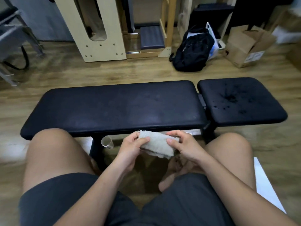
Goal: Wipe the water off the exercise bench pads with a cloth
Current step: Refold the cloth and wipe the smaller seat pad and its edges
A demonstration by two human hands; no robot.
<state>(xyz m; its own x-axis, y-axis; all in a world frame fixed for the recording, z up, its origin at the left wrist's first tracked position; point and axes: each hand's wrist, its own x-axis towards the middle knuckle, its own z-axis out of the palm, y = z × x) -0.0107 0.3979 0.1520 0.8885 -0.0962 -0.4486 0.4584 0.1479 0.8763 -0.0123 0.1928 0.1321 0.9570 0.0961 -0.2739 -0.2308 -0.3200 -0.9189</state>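
Beige folded cloth (158, 145) held in both hands, low in front of the seated person, between the bare knees and just on the near side of the black bench surface (162, 121); whether it touches that edge, cannot tell. Left hand (132, 148) grasps the cloth's left end, thumb on top, fingers curled under. Right hand (184, 146) pinches the right end, thumb on top, fingers curled behind. Cloth is rough terry, folded into a thick strip, with a frayed lower edge hanging. Surface runs left to right: long pad (114, 106) at left and centre, short pad (260, 116) at right, with a narrow gap and dark metal bracket between them. Water (231, 99) sits on the short pad as a dark splash in the middle with scattered drops toward its near-left part. Long pad looks matte with faint smears. Clear plastic cup (107, 142) on the floor below the long pad's near edge, by the bench leg, left of the left hand, mouth tipped toward the viewer. Far side, on the wood floor (114, 70): black backpack (193, 51), white plastic bag (211, 39) touching it, open cardboard box (244, 46) to the right, pale wooden frame (91, 28) at far left of centre. Person wears dark shorts.
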